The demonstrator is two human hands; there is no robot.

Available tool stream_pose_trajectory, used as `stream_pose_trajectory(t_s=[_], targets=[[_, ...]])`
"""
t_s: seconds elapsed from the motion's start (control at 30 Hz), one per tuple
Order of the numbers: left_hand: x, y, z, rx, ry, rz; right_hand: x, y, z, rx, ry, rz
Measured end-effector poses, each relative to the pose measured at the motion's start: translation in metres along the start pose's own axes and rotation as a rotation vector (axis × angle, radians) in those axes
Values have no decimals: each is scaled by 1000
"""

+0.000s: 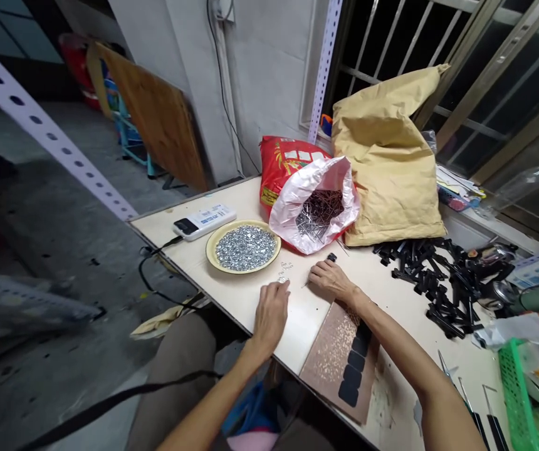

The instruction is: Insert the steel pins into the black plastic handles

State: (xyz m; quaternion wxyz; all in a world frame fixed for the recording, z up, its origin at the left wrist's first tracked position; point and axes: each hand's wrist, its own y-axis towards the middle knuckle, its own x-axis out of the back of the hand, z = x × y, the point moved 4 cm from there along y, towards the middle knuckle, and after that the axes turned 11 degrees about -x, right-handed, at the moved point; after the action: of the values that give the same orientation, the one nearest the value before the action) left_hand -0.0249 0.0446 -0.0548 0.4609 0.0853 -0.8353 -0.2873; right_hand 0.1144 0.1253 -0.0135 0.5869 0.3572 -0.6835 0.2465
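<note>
My left hand [271, 314] rests on the table with its fingers bent together, their tips at a few tiny silver metal pieces [285, 269]. Anything pinched there is too small to make out. Just to the right, my right hand [329, 279] is closed around a small black plastic piece [331, 257], whose end sticks out above the fingers. A thin pin-like tip shows faintly by its fingertips. Beyond my left hand stands a yellowish plate [210, 255] heaped with small silver metal pieces [245, 247]. Under my right forearm lies a brown board [319, 366] with black square pads [350, 376].
A red sack [281, 160] of long nails or pins [321, 213] opens toward me, beside a brown paper bag [392, 188]. Black plastic parts [439, 282] lie piled right. A white power bank [208, 220], screwdrivers [495, 432] and a green basket [514, 394] are near the edges.
</note>
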Motion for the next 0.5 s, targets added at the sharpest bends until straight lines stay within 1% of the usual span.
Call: stream_pose_trajectory(t_s=[0.1, 0.17, 0.27, 0.4, 0.5], targets=[[2, 19, 15, 40, 102, 52, -1, -1, -5, -36, 35, -73], [-1, 27, 16, 43, 152, 116, 5, -3, -6, -96, 92, -139], [-6, 34, 12, 28, 191, 188, 20, -10, -5, -198, 229, -250], [-6, 39, 10, 53, 166, 218, 42, -22, 3, -324, 426, -408], [-3, 42, 13, 117, 43, 191, 53, -32, 9, -433, 534, -485]])
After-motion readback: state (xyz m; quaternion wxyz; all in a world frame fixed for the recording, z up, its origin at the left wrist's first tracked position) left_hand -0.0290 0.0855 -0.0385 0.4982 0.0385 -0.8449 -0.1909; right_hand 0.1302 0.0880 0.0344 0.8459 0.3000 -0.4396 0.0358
